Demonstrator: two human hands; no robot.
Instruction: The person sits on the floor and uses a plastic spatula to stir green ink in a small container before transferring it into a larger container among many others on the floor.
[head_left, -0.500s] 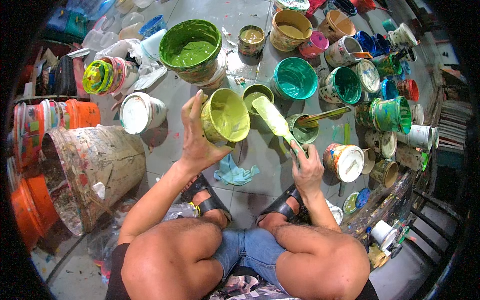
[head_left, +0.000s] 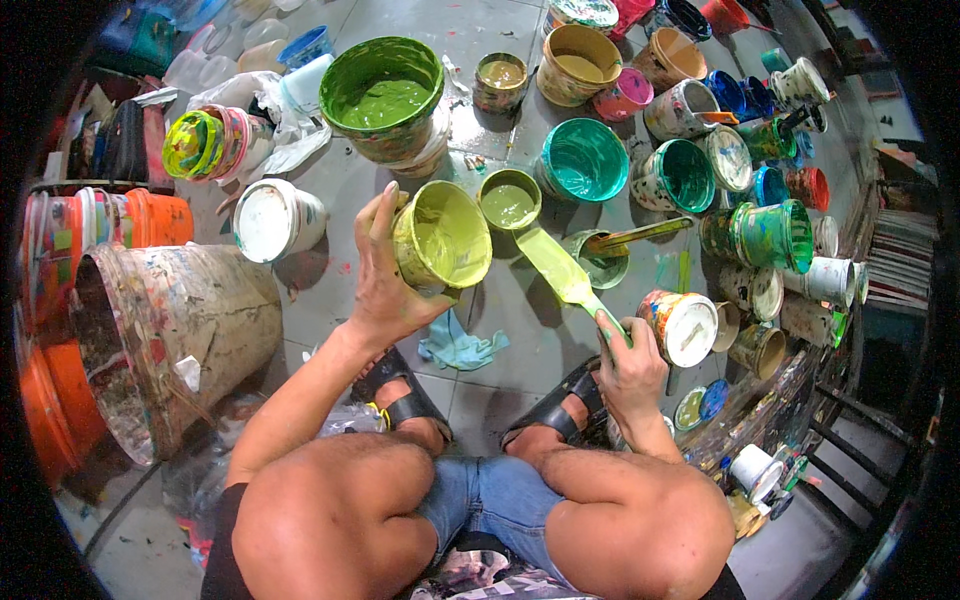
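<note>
My left hand grips a tilted cup of pale yellow-green paint. In my right hand is the handle of a broad spatula coated in light yellow-green. Its blade is above the floor, just right of that cup and below a small cup of olive paint. Beside the blade stands a grey-green cup with a stick across it. Behind these are a teal paint bucket and a large green bucket.
Many paint pots crowd the tiled floor on the right. A large stained bucket, orange buckets and a lidded white pot are at the left. A blue glove lies between my feet. A black metal rack is at the lower right.
My right hand and the spatula have moved right and down, off the small olive cup. The cup in my left hand has shifted slightly left.
</note>
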